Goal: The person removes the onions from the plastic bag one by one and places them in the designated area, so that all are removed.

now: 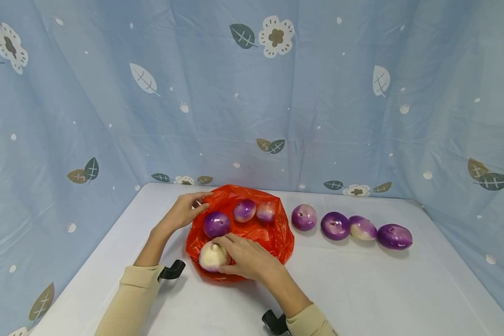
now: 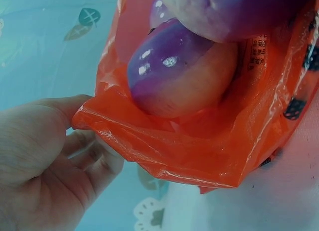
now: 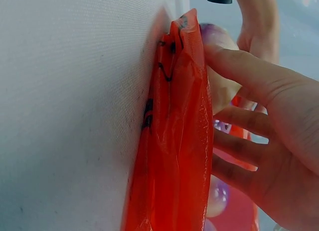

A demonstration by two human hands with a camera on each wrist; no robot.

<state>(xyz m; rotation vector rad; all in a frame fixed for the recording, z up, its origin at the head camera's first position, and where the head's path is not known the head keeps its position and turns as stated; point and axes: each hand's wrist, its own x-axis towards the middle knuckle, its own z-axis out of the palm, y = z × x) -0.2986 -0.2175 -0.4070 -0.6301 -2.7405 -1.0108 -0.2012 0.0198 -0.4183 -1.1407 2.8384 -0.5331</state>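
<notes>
A red plastic bag [image 1: 258,235] lies spread open on the table with several glossy purple-and-white onions inside. My left hand [image 1: 181,212] pinches the bag's far-left rim, with thumb and fingers at the folded edge [image 2: 84,116] in the left wrist view. Over the near side of the bag, my right hand [image 1: 249,256] holds a pale onion [image 1: 213,257] by its right side, its pointed tip upward. Behind it in the bag sit a dark purple onion [image 1: 217,224], another purple one [image 1: 244,210] and a paler one [image 1: 266,211].
Right of the bag, a row of onions runs along the white table [image 1: 361,289]: a light purple one [image 1: 304,217], a dark one [image 1: 335,226], a half-white one [image 1: 363,228] and a long purple one [image 1: 395,236]. A blue patterned curtain [image 1: 218,102] encloses the back and sides.
</notes>
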